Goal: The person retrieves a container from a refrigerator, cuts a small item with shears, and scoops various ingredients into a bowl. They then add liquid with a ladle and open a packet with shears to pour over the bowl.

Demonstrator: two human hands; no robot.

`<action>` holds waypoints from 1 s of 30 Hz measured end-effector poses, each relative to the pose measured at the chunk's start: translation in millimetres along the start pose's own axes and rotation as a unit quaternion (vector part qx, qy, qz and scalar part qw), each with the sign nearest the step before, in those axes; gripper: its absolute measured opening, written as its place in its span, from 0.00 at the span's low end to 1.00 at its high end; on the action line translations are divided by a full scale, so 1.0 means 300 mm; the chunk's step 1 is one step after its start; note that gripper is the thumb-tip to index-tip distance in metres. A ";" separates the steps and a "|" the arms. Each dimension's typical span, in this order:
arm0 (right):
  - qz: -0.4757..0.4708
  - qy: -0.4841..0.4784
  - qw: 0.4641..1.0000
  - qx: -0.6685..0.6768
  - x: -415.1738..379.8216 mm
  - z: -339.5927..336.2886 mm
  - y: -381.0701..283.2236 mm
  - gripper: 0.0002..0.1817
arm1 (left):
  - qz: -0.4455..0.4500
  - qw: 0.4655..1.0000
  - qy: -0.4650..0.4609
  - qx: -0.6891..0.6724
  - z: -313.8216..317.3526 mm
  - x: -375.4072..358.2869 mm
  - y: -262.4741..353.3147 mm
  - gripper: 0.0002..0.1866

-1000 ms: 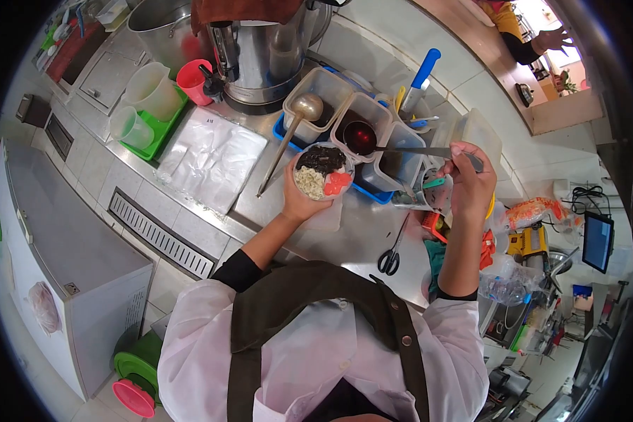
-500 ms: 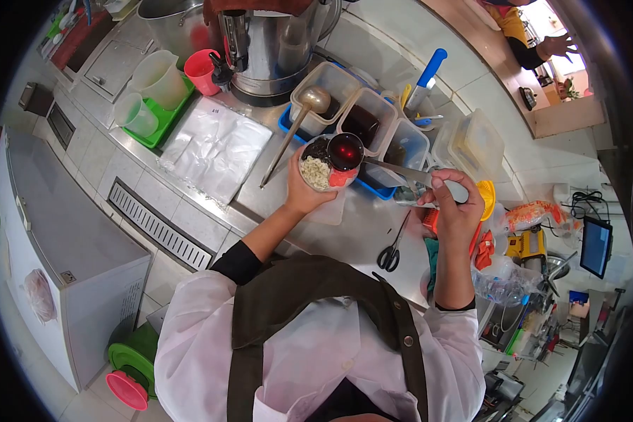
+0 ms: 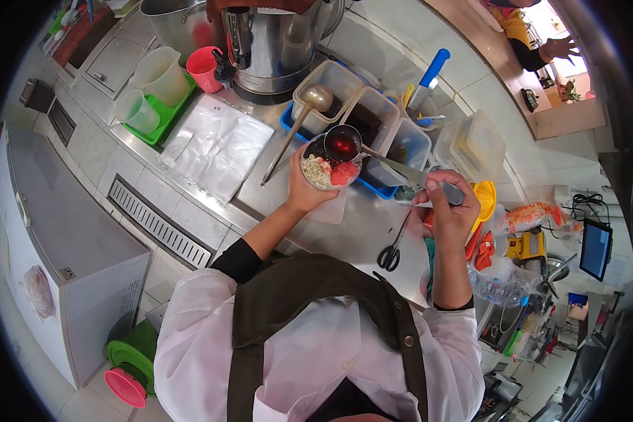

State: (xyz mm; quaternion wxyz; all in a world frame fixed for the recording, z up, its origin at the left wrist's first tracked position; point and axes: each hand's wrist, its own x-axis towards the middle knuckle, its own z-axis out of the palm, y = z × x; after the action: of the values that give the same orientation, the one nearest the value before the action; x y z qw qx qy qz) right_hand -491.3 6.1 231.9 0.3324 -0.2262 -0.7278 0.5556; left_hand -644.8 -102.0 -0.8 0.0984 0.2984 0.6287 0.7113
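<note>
In the head view my left hand [image 3: 307, 195] wraps round a clear cup [image 3: 328, 188] above the steel counter. Pale pieces [image 3: 315, 171], pinkish-red pieces [image 3: 344, 173] and dark bits at the far side fill the cup. My right hand [image 3: 454, 204] is closed on the handle of a ladle [image 3: 394, 166]. The ladle's round bowl, with dark red liquid [image 3: 343, 144] in it, is over the cup's far edge. Just beyond stand open plastic tubs, one with a dark brown-red content [image 3: 363, 121]. A second ladle [image 3: 317, 98] rests across a tub's rim.
A stack of clear plastic bags [image 3: 218, 144] lies to the left, beside a green tray [image 3: 163, 126] with measuring jugs. Black scissors [image 3: 389, 257] are on the counter near my body. A blue-handled knife [image 3: 429, 76] stands behind the tubs. A co-worker's hand [image 3: 558, 49] shows top right.
The ladle's bowl has shifted slightly left and its liquid surface looks different. Reddish spots now show on the pale pieces. My right hand has moved slightly; my left hand stays round the cup.
</note>
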 end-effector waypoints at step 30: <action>-0.229 -0.108 0.945 -0.209 -0.201 -0.046 0.075 0.08 | 0.009 0.999 -0.032 0.036 -0.023 0.001 0.003 0.53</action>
State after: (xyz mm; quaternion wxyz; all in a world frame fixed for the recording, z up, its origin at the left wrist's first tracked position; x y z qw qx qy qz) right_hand -441.3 -20.5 198.5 0.3153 -0.0572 -0.8913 0.3208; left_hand -648.7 -107.7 0.0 0.1011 0.3299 0.6477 0.6793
